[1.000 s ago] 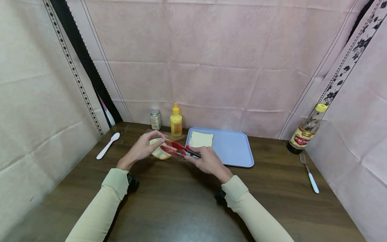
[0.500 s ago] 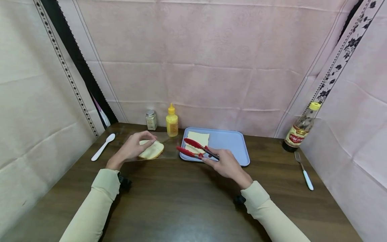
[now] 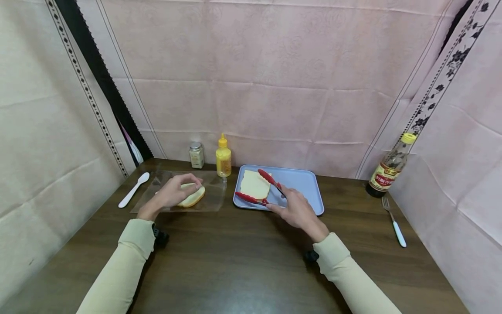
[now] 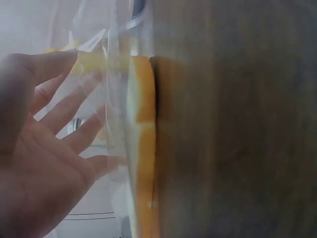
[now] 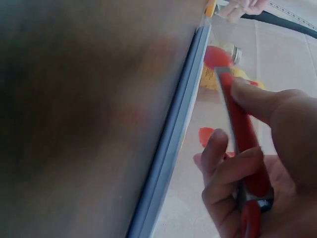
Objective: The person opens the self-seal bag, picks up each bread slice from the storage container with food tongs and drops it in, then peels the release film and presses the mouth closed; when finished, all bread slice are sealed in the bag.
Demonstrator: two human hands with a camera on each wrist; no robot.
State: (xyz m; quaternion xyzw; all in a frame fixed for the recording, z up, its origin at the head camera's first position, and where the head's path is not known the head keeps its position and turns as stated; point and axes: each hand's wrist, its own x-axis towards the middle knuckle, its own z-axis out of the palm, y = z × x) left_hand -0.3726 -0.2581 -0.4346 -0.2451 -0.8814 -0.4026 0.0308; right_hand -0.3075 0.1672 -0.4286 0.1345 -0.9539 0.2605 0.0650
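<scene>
My left hand (image 3: 177,189) hovers low over the bread (image 3: 192,198), which lies in or on a clear plastic wrapper (image 3: 213,187). In the left wrist view, thumb and index finger come together at the film, while the other fingers spread. Two stacked slices' orange crusts show there edge-on. My right hand (image 3: 296,210) holds red tongs (image 3: 251,198), whose arms stand wide apart over the tray (image 3: 296,183). Between the tong tips, a pale square slice (image 3: 255,185) rests flat at the tray's left end. Nothing appears clamped in the tongs.
Behind the wrapper stand a yellow squeeze bottle (image 3: 223,159) and a glass shaker jar (image 3: 196,155). A white spoon (image 3: 134,190) lies at left. At the right edge, a sauce bottle (image 3: 386,170) stands behind a fork (image 3: 396,226).
My right hand has carried the tongs from the wrapper rightward to the tray, and their arms have spread wider. My left hand has moved slightly left and lower, and the wrapper lies flatter.
</scene>
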